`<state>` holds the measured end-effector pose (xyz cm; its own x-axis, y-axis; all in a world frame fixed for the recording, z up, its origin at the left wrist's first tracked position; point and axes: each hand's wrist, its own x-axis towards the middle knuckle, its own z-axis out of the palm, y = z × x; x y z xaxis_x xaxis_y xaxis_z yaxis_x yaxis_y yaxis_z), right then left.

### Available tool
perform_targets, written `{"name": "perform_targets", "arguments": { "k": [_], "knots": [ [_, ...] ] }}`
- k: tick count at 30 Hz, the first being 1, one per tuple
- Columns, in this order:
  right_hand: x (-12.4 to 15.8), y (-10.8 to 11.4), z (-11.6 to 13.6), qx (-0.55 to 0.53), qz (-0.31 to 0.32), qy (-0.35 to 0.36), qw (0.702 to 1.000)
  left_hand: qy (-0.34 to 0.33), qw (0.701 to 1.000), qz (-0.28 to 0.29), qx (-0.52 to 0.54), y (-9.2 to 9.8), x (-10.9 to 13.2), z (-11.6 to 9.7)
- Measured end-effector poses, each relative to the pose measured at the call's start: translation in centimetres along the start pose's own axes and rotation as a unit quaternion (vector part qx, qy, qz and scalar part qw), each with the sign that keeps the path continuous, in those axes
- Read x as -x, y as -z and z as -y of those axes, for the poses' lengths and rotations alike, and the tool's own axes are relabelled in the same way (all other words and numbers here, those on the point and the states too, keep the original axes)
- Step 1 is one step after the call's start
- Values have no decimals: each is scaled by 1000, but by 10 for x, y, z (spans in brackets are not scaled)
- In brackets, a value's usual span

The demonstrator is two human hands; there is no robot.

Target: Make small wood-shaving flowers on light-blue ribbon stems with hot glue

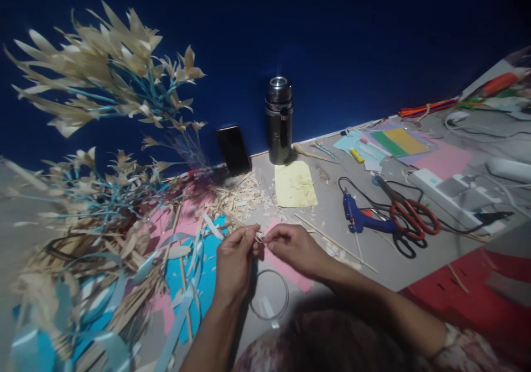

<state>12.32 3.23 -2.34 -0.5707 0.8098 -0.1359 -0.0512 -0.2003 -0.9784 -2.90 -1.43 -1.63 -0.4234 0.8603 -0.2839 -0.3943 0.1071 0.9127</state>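
My left hand (235, 256) is closed in a pinch on a small white loop (259, 239), which looks like a thin strip or wire. Close beside it, my right hand (296, 249) pinches at the loop's right side; its fingertips partly hide what they grip. A pink paper sheet (286, 270) lies beneath the right hand. Nearer my body is a coil of thin grey wire (286, 300), with a white strip (267, 305) across it. Blue paper (207, 261) spreads to the left of my left hand.
Dried flowers (124, 68) on blue stems rise at left above ribbon (182, 305) and husk scraps. A phone (233, 150) and thermos (279, 129) stand by the wall. Right are a glue gun (360, 217), scissors (410, 214) and a power strip (452, 200).
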Motion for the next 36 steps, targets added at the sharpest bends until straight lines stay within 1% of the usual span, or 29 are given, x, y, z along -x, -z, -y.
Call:
{"name": "perform_targets", "arguments": {
  "k": [4, 6, 8, 11, 14, 18, 21, 24, 29, 32, 34, 36],
  "knots": [
    [-1, 0, 3, -18, 18, -10, 1000, -46, 993, -6, -105, 1, 4, 4],
    [-1, 1, 3, -28, 20, -8, 999, -44, 992, 4, -119, 0, 6, 5],
    [-2, 1, 1, -38, 17, -12, 999, -14, 997, 21, -75, -2, 7, 4],
    [-3, 1, 0, -34, 11, -18, 999, 55, 997, 44, 31, -6, 7, 3],
    [-3, 1, 2, -13, 2, -24, 1000, 97, 991, 46, 82, -6, 5, 2],
    [-2, 1, 4, -24, -5, -38, 999, 105, 989, 28, 99, -5, 2, 2],
    [-2, 0, 2, -52, 8, -60, 997, 106, 988, 28, 110, -5, 2, 2],
    [-1, 0, -2, -85, 23, -76, 993, 98, 988, 30, 117, -6, 3, 4],
    [-3, -1, -5, -123, 30, -108, 986, 70, 987, 30, 142, -7, 4, 4],
    [-4, -1, -5, -136, 31, -103, 985, 85, 983, 62, 149, -8, 8, 1],
    [-5, 0, -5, -135, 31, -89, 986, 103, 982, 94, 130, -10, 11, 0],
    [-5, 0, -5, -120, 26, -72, 990, 104, 984, 107, 99, -11, 12, 1]
  ]
}}
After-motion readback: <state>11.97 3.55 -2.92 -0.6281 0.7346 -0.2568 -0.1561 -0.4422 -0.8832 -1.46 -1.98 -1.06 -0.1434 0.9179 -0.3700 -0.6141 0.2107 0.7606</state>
